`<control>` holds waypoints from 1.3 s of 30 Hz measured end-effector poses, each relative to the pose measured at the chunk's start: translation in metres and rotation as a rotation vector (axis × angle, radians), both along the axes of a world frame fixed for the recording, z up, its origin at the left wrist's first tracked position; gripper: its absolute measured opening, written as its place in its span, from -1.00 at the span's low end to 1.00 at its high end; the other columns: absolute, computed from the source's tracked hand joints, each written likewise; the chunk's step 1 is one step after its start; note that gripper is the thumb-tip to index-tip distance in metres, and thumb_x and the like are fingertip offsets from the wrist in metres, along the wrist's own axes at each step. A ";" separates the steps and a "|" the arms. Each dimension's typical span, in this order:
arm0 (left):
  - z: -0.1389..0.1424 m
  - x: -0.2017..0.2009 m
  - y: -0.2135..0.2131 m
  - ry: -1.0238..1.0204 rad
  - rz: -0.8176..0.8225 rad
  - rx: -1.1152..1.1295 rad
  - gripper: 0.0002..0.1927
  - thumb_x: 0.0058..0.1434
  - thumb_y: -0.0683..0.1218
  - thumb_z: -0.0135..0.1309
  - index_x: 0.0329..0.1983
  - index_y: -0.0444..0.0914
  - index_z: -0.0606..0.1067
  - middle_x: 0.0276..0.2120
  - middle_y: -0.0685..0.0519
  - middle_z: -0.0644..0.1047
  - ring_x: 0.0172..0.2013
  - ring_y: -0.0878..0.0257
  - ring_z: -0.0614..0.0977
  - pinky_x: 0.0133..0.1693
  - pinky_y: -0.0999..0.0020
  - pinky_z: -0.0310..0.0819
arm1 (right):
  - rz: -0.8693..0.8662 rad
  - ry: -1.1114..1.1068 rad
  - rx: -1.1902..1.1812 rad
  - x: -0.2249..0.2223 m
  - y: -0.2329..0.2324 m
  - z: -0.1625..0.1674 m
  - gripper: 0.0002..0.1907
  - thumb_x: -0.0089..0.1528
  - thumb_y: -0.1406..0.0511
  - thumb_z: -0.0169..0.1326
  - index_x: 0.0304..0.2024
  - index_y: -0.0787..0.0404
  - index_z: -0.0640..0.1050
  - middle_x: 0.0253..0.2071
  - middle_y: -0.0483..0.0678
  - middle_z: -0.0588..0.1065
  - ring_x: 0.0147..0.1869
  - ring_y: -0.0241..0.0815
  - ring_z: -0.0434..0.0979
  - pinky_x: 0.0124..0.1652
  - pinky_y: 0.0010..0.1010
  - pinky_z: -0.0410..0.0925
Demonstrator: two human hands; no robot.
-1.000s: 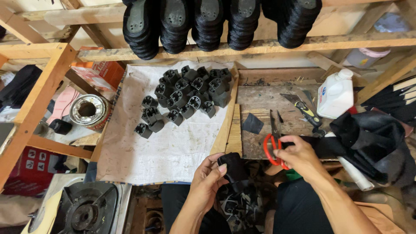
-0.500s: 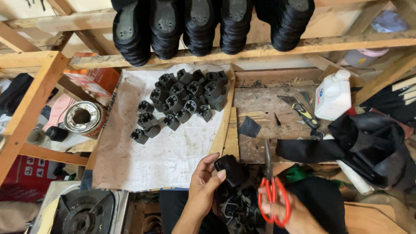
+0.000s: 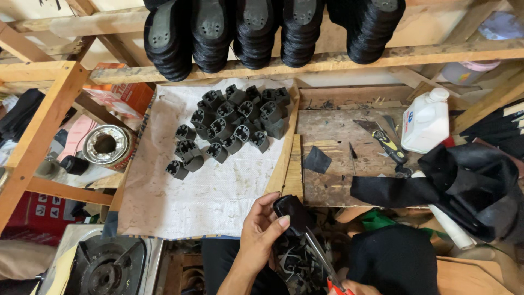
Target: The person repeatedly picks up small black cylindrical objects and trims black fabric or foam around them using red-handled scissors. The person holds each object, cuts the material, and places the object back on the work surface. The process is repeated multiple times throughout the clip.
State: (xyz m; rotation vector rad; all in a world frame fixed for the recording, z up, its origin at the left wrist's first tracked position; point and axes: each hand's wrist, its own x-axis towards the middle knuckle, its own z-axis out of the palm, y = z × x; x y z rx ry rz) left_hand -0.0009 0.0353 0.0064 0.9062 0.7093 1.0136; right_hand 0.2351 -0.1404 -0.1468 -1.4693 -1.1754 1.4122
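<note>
The left hand [image 3: 262, 232] is gripping a small black heel piece [image 3: 293, 212], thumb and fingers closing around it at the near edge of the bench [image 3: 333, 164], just below the wooden divider strip. The right hand [image 3: 355, 288] is showing only as a sliver at the bottom edge, curled around the red handles of the scissors [image 3: 322, 259], whose blades are angling up and left until the tips are touching the underside of the heel piece.

Compared with half a second ago, the scissors are sitting lower and further right: then the red loops were fully in view beside the left hand, now they are nearly slipping out of the frame. A full second ago the right hand was resting up on the bench with the scissors, well apart from the heel piece. The left hand is holding much the same spot as before, with the piece turned slightly higher.

On the white cloth [image 3: 207, 191] to the left, a pile of black heel blocks [image 3: 229, 123] is lying unchanged. Along the far shelf [image 3: 327, 60], stacks of black soles [image 3: 251, 27] are standing on edge. To the right on the bench, a white plastic bottle [image 3: 426, 120] is standing near a yellow-handled utility knife [image 3: 385, 139], with a small black scrap [image 3: 316, 160] lying nearer. A heap of black material [image 3: 469, 186] is draping over the right end. A metal tin [image 3: 105, 145] is sitting at the left.
</note>
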 end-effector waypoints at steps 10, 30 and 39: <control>-0.006 -0.003 -0.008 0.017 -0.072 -0.007 -0.39 0.19 -0.26 0.19 0.32 -0.38 0.32 -0.07 -0.02 0.53 -0.19 0.32 0.51 -0.12 0.41 0.43 | 0.102 -0.157 0.009 0.001 0.003 0.001 -0.81 0.20 0.30 0.19 -0.14 0.14 0.71 -0.46 -0.15 0.52 -0.41 -0.36 0.56 -0.22 -0.49 0.44; -0.002 -0.005 -0.008 -0.015 -0.064 -0.053 -0.39 0.17 -0.25 0.20 0.30 -0.37 0.34 -0.11 0.02 0.50 -0.24 0.36 0.49 -0.17 0.45 0.40 | 0.084 0.209 -0.180 0.006 0.003 0.003 -0.82 0.22 0.34 0.15 -0.25 0.31 0.71 -0.63 -0.14 0.47 -0.57 -0.33 0.44 -0.38 -0.42 0.40; -0.006 -0.006 -0.008 -0.011 -0.098 0.002 -0.40 0.18 -0.25 0.20 0.30 -0.39 0.34 -0.13 0.04 0.48 -0.24 0.38 0.45 -0.19 0.45 0.38 | 0.017 0.074 -0.056 -0.010 0.004 0.006 -0.80 0.23 0.36 0.13 -0.18 0.32 0.71 -0.56 -0.12 0.53 -0.50 -0.34 0.53 -0.33 -0.44 0.45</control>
